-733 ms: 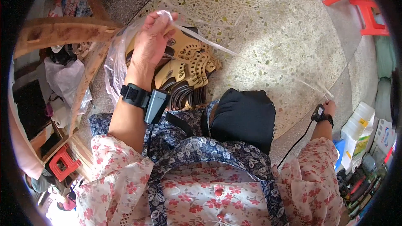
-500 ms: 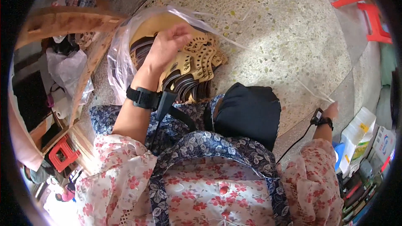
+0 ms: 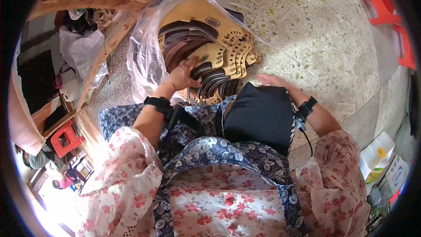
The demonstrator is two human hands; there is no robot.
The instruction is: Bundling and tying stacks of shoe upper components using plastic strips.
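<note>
A clear plastic bag (image 3: pixel 142 46) lies open on the floor before my knees. Stacks of shoe upper pieces (image 3: pixel 210 57), yellowish with rows of eyelet holes and dark brown edges, fan out in its mouth. My left hand (image 3: pixel 180 77) is open, fingers spread, at the near left side of the stacks; whether it presses on them I cannot tell. Just past the black cloth (image 3: pixel 261 116) on my lap, my right hand (image 3: pixel 274 80) is open with fingers stretched, partly hidden by the cloth. A thin whitish string (image 3: pixel 298 62) runs from the bag across the floor.
A wooden frame (image 3: pixel 94 68) curves along the left side, with another plastic bag (image 3: pixel 81 48) behind it. Red plastic stools stand at the left (image 3: pixel 66 138) and upper right (image 3: pixel 377 0). White cartons (image 3: pixel 377 153) sit at the right, on the speckled floor (image 3: pixel 333 35).
My right hand has come in from the far right, off the string, to beside the black cloth. My left hand has dropped nearer, lower on the stacks. The view has shifted slightly.
</note>
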